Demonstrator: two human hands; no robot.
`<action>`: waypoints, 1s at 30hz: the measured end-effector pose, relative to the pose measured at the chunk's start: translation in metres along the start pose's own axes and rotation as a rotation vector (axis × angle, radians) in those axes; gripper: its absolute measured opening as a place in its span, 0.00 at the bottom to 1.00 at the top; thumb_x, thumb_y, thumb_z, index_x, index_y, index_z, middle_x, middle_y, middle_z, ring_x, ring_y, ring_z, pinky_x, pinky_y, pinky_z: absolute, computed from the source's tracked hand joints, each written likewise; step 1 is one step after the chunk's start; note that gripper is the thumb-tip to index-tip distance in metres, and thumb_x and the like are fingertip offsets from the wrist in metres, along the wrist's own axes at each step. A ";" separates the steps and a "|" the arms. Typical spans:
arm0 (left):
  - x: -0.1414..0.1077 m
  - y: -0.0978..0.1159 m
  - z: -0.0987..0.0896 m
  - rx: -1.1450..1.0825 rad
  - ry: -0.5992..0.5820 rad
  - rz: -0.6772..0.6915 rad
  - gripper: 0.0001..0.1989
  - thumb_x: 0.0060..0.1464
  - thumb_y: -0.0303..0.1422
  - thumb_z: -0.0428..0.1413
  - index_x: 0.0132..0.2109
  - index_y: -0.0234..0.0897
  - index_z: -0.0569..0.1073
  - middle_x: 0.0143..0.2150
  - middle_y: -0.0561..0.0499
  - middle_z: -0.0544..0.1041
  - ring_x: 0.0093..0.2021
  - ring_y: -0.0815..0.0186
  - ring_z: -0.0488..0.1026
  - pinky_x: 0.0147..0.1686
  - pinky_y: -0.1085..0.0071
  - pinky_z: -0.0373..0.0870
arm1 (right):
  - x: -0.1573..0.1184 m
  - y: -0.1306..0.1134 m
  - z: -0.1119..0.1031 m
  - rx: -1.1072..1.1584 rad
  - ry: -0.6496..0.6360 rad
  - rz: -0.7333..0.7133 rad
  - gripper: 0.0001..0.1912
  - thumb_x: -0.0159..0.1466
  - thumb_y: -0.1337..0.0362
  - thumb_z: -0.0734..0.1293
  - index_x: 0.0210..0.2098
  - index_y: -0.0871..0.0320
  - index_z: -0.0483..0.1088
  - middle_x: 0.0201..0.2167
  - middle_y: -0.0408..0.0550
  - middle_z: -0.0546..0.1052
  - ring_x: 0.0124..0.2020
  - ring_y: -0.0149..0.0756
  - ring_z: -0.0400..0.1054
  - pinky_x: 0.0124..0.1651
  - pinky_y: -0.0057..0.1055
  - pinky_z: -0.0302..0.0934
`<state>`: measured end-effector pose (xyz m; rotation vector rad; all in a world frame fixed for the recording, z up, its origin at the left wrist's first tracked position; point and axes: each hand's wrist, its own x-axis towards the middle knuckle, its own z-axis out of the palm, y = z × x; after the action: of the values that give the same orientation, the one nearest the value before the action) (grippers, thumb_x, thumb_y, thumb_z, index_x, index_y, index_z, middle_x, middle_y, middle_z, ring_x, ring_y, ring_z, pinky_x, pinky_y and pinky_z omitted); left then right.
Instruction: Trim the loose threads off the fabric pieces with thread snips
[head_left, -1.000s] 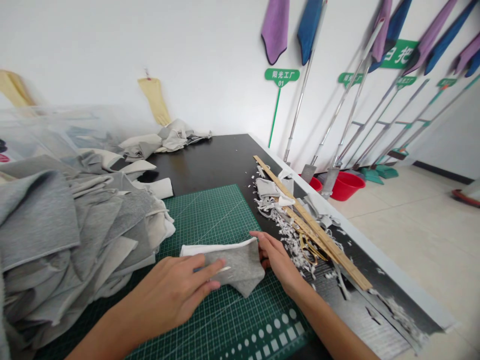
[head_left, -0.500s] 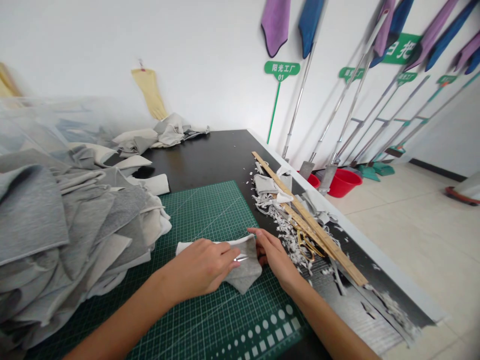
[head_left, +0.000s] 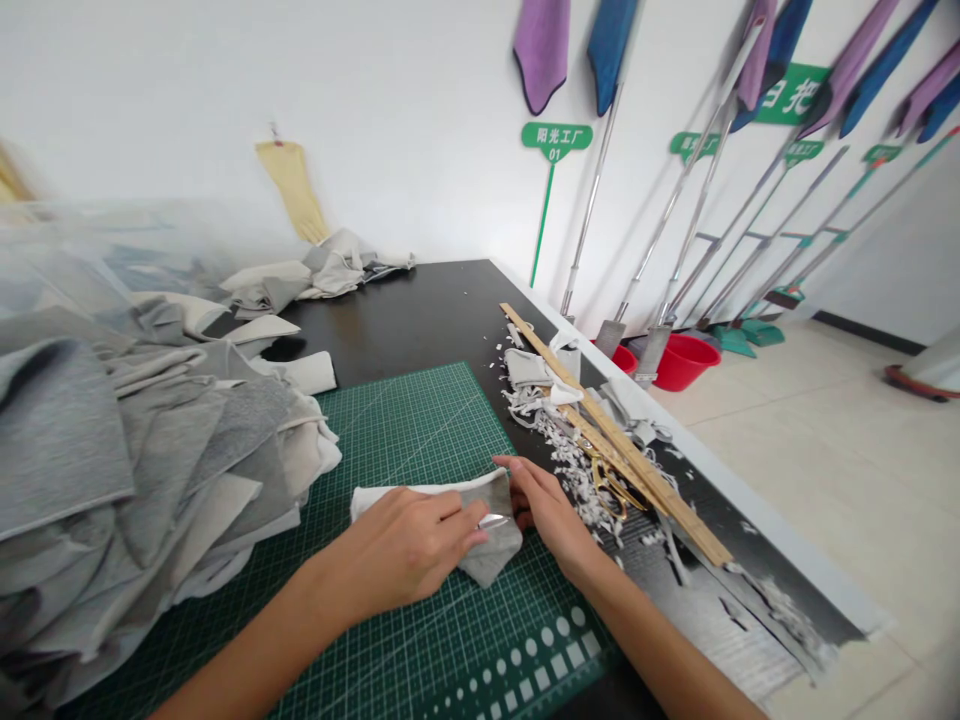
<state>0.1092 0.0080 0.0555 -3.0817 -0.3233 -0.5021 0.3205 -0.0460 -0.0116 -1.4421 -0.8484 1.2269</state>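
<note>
Here's a grey-and-white knit fabric scrap (head_left: 491, 555) lying lengthwise across the green cutting mat (head_left: 420, 430)! Left hand (head_left: 397, 560) sits on top, nearer, fingers together by a slim shiny blade (head_left: 493, 521); right hand (head_left: 547, 515) curls its fingers against the scrap's right end.
</note>
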 end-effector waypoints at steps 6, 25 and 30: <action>-0.003 0.001 0.001 0.051 -0.009 0.012 0.13 0.74 0.34 0.43 0.52 0.34 0.70 0.32 0.52 0.75 0.28 0.59 0.76 0.24 0.63 0.69 | 0.000 0.001 0.000 0.005 0.001 0.002 0.30 0.64 0.41 0.64 0.52 0.58 0.75 0.23 0.38 0.63 0.22 0.29 0.61 0.21 0.24 0.50; -0.004 0.000 -0.001 0.060 -0.018 -0.019 0.11 0.72 0.31 0.46 0.55 0.34 0.70 0.35 0.51 0.76 0.30 0.57 0.78 0.25 0.61 0.74 | -0.002 0.000 0.001 0.002 -0.007 -0.007 0.29 0.66 0.42 0.63 0.53 0.57 0.75 0.25 0.39 0.64 0.22 0.29 0.62 0.21 0.23 0.52; -0.005 -0.002 -0.001 0.021 0.043 -0.027 0.12 0.72 0.33 0.47 0.58 0.35 0.67 0.40 0.49 0.78 0.34 0.59 0.79 0.30 0.63 0.76 | -0.001 0.000 0.000 -0.007 -0.012 -0.011 0.30 0.65 0.41 0.63 0.52 0.57 0.75 0.24 0.39 0.64 0.22 0.29 0.62 0.20 0.24 0.52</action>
<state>0.1041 0.0085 0.0554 -3.0452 -0.3682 -0.5614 0.3200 -0.0473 -0.0111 -1.4354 -0.8679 1.2264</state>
